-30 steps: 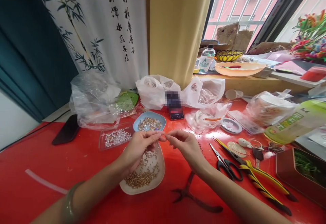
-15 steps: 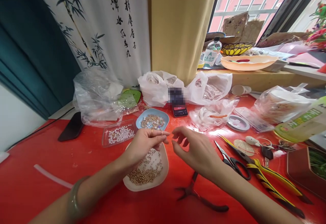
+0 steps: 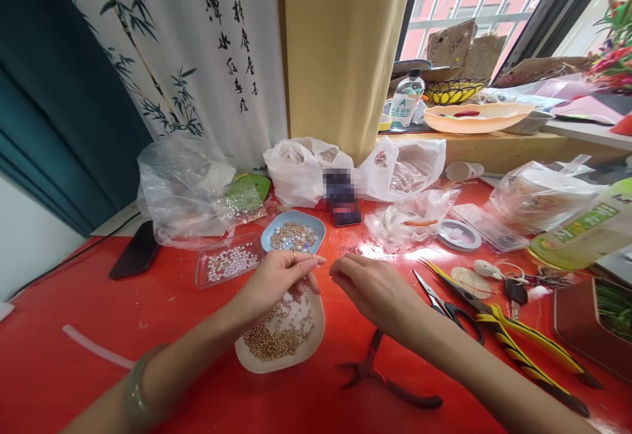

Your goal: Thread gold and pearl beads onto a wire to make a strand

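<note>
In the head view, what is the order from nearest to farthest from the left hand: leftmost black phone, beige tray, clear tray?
1. Beige tray: partly hidden by the left hand.
2. Clear tray: left of the hand.
3. Black phone: farther left.

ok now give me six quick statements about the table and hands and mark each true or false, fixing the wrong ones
1. The pearly beads are in a clear tray. True.
2. The bangle is on the right arm. False: the bangle is on the left arm.
3. The scissors lie left of the yellow-and-black pliers in the picture. True.
4. The big heap of gold beads sits in a black jar. False: the gold beads lie in a pale dish.
5. The two hands are clasped together. False: a gap shows between the left hand and the right hand.
6. A blue dish stands beyond the pale dish. True.
</note>
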`<action>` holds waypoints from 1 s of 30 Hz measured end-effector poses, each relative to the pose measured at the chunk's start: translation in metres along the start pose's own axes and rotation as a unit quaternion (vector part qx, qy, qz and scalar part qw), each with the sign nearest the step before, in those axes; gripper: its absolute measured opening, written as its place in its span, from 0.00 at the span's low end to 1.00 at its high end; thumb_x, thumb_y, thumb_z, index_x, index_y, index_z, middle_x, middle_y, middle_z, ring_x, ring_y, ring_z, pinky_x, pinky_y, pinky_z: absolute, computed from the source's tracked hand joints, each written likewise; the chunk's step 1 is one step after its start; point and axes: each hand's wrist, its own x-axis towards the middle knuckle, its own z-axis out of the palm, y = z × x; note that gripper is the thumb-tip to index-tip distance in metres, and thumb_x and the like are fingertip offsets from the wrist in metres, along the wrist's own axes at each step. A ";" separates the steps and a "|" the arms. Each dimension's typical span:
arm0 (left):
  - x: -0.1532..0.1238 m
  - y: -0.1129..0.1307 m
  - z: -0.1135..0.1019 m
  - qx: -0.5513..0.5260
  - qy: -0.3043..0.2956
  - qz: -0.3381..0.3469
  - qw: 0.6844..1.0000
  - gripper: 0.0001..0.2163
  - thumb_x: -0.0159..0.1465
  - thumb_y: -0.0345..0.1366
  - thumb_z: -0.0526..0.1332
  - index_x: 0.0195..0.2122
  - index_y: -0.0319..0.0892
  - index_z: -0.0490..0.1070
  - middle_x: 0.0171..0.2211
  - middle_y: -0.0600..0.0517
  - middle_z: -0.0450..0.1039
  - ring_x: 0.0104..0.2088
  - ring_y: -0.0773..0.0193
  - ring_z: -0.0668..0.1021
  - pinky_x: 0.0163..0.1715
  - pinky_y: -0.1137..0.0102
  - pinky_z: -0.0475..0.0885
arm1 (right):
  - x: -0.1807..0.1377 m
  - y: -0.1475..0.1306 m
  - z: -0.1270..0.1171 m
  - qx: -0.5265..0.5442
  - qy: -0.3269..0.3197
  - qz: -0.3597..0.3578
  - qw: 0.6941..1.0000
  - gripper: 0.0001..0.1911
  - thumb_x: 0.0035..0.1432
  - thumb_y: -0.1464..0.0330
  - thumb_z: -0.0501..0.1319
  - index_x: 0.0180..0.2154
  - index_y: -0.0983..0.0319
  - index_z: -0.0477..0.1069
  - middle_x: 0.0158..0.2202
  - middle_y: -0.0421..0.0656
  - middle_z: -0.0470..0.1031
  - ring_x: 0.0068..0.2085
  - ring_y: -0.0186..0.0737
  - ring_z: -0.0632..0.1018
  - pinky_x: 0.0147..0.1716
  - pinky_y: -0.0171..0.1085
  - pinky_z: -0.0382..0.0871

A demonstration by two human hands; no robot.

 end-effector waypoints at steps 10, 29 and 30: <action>-0.003 0.004 -0.001 0.001 -0.017 0.048 0.999 0.13 0.61 0.37 0.48 0.37 0.36 0.68 0.08 0.61 0.54 0.11 0.74 0.53 0.14 0.75 0.49 | 0.009 0.011 -0.005 0.508 -0.047 0.213 0.833 0.02 0.47 0.73 0.57 0.24 0.63 0.68 0.22 0.39 0.71 0.24 0.30 0.73 0.26 0.32 0.67; -0.005 0.009 0.000 0.032 -0.009 0.035 0.999 0.15 0.60 0.42 0.50 0.36 0.37 0.70 0.11 0.63 0.41 0.13 0.74 0.46 0.13 0.75 0.41 | 0.006 -0.007 -0.014 0.584 -0.064 0.243 0.772 0.08 0.53 0.72 0.55 0.24 0.66 0.68 0.22 0.39 0.71 0.22 0.26 0.70 0.25 0.28 0.65; -0.005 0.009 0.000 0.033 -0.010 0.033 0.999 0.15 0.60 0.42 0.50 0.37 0.37 0.70 0.11 0.63 0.41 0.13 0.74 0.46 0.13 0.76 0.41 | 0.007 -0.008 -0.015 0.587 -0.062 0.247 0.768 0.09 0.53 0.72 0.55 0.23 0.66 0.68 0.21 0.40 0.71 0.21 0.26 0.71 0.24 0.28 0.65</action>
